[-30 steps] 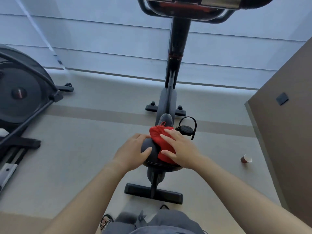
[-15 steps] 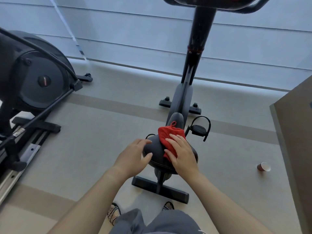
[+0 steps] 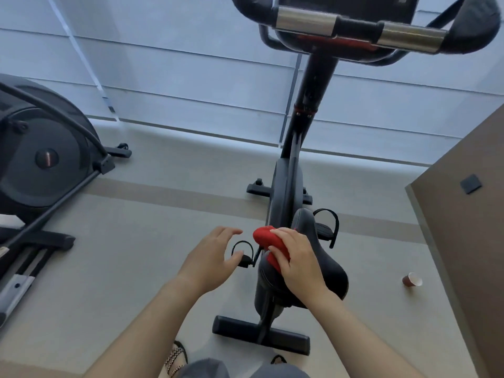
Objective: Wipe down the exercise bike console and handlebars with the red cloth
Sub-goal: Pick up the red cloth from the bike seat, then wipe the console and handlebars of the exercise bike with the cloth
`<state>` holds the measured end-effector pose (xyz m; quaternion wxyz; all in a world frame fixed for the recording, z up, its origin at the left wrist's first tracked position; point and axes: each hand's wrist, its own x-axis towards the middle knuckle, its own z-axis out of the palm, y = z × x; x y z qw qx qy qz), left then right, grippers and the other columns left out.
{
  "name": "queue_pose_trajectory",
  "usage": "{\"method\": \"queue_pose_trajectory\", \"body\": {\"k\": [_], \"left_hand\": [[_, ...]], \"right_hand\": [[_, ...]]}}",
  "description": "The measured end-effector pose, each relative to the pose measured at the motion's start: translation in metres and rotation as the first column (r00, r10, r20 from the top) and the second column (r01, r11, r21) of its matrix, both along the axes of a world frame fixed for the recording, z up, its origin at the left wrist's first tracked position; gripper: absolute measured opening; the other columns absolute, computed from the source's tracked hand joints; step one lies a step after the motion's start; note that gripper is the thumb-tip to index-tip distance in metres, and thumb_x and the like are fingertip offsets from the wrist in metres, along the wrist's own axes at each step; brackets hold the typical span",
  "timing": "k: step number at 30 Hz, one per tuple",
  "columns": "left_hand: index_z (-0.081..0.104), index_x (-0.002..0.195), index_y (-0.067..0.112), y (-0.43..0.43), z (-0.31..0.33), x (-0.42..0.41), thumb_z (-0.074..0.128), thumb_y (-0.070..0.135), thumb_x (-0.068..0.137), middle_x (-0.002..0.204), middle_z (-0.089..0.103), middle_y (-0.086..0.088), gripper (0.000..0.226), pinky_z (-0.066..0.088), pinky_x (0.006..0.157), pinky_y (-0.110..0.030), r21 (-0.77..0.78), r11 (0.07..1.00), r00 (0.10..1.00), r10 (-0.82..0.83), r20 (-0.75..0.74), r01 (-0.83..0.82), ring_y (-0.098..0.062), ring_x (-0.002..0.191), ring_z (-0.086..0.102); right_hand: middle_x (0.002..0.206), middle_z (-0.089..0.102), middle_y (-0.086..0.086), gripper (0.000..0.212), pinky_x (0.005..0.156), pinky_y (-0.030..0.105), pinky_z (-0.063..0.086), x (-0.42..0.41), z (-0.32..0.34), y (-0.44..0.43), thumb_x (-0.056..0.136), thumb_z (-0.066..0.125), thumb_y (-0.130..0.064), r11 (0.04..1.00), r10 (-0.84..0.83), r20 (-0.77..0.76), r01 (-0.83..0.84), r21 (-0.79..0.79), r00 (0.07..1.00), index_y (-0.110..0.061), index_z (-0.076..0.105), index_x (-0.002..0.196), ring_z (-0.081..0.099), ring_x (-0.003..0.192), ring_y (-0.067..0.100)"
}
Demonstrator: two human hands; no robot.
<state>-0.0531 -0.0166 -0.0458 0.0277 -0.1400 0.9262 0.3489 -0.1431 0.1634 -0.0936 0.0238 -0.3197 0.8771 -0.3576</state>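
Observation:
A black exercise bike stands in front of me, its saddle low in the middle and its handlebars with chrome grips at the top edge. The console is mostly cut off above them. My right hand is closed around the bunched red cloth at the saddle's left side. My left hand hovers left of the saddle with fingers spread, holding nothing, above the left pedal.
An elliptical trainer fills the left side. A brown panel rises on the right, with a small paper cup on the floor beside it. Window blinds run along the back. My sandalled feet are by the bike's rear stabiliser.
My left hand has come off the saddle and moved left, fingers spreading. My right hand has gathered the cloth and slid it to the saddle's left edge. The view has tilted up, showing the handlebars.

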Motion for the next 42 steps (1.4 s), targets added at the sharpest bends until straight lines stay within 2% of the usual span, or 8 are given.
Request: {"method": "queue_pose_trajectory", "body": {"k": [6, 8, 11, 15, 20, 25, 36, 42], "left_hand": [[0.043, 0.133, 0.029, -0.088, 0.019, 0.021, 0.051, 0.034, 0.092, 0.135, 0.042, 0.015, 0.041, 0.04, 0.086, -0.022, -0.013, 1.0, 0.999, -0.018, -0.03, 0.018, -0.007, 0.088, 0.046], [0.042, 0.134, 0.029, -0.116, 0.023, 0.027, 0.05, 0.034, 0.093, 0.136, 0.042, 0.015, 0.042, 0.039, 0.085, -0.021, -0.024, 0.999, 0.999, -0.028, -0.022, 0.027, -0.014, 0.094, 0.053], [0.041, 0.134, 0.028, -0.151, 0.025, 0.032, 0.048, 0.034, 0.093, 0.138, 0.041, 0.014, 0.042, 0.039, 0.09, -0.023, -0.043, 0.998, 0.999, -0.051, -0.015, 0.05, -0.014, 0.109, 0.051], [0.04, 0.135, 0.028, -0.191, 0.03, 0.046, 0.048, 0.035, 0.093, 0.138, 0.041, 0.014, 0.043, 0.04, 0.09, -0.023, -0.06, 0.997, 0.999, -0.044, -0.019, 0.042, -0.009, 0.105, 0.049], [0.04, 0.135, 0.028, -0.242, 0.033, 0.058, 0.049, 0.036, 0.093, 0.138, 0.041, 0.015, 0.043, 0.04, 0.098, -0.027, -0.086, 0.996, 0.999, 0.02, -0.031, -0.023, -0.008, 0.121, 0.044], [0.04, 0.134, 0.029, -0.289, 0.046, 0.04, 0.05, 0.035, 0.092, 0.137, 0.042, 0.016, 0.043, 0.04, 0.097, -0.026, -0.117, 0.991, 0.996, 0.052, -0.072, -0.06, -0.006, 0.122, 0.043], [0.04, 0.135, 0.029, -0.406, 0.086, -0.125, 0.05, 0.036, 0.092, 0.139, 0.039, 0.014, 0.045, 0.04, 0.1, -0.03, -0.212, 0.977, 0.98, -0.022, -0.2, -0.021, -0.007, 0.123, 0.043], [0.041, 0.134, 0.03, -0.441, 0.115, -0.25, 0.051, 0.035, 0.091, 0.138, 0.041, 0.013, 0.044, 0.039, 0.099, -0.027, -0.256, 0.964, 0.962, -0.132, -0.237, 0.07, -0.006, 0.124, 0.041]], "right_hand": [[0.122, 0.058, 0.002, 0.035, 0.1, 0.032, 0.04, 0.011, -0.001, -0.041, 0.091, 0.051, -0.026, 0.977, -0.166, -0.117, 0.179, 0.115, 0.979, -0.012, 0.054, 0.124, 0.049, 0.113, 0.019], [0.123, 0.057, 0.003, 0.035, 0.104, 0.033, 0.037, 0.016, -0.005, -0.054, 0.093, 0.05, -0.023, 0.966, -0.221, -0.076, 0.228, 0.118, 0.972, -0.011, 0.053, 0.125, 0.048, 0.116, 0.019], [0.121, 0.057, -0.001, 0.028, 0.102, 0.029, 0.037, 0.024, -0.001, -0.094, 0.095, 0.048, -0.021, 0.973, -0.221, 0.015, 0.22, 0.064, 0.975, -0.015, 0.054, 0.122, 0.048, 0.115, 0.015], [0.112, 0.06, -0.006, 0.023, 0.096, 0.024, 0.04, 0.032, 0.012, -0.162, 0.095, 0.047, -0.019, 0.977, -0.196, 0.134, 0.206, -0.06, 0.971, -0.017, 0.057, 0.116, 0.052, 0.107, 0.01], [0.104, 0.059, -0.012, 0.021, 0.083, 0.002, 0.033, 0.029, 0.031, -0.229, 0.095, 0.048, -0.02, 0.992, -0.072, 0.102, 0.082, -0.097, 0.992, -0.019, 0.059, 0.113, 0.051, 0.098, 0.002], [0.102, 0.058, -0.011, 0.02, 0.082, 0.001, 0.032, 0.003, 0.046, -0.283, 0.095, 0.048, -0.02, 0.989, -0.02, 0.056, 0.028, -0.145, 0.998, -0.019, 0.058, 0.112, 0.051, 0.094, 0.003], [0.1, 0.059, -0.011, 0.02, 0.082, 0.006, 0.035, -0.141, 0.072, -0.407, 0.094, 0.047, -0.021, 0.96, -0.046, -0.072, 0.024, -0.28, 0.996, -0.021, 0.058, 0.11, 0.052, 0.095, 0.006], [0.099, 0.052, -0.026, 0.019, 0.083, 0.0, 0.03, -0.247, 0.11, -0.443, 0.093, 0.048, -0.017, 0.939, -0.111, -0.145, 0.056, -0.339, 0.983, -0.023, 0.057, 0.109, 0.046, 0.097, -0.013]]}}
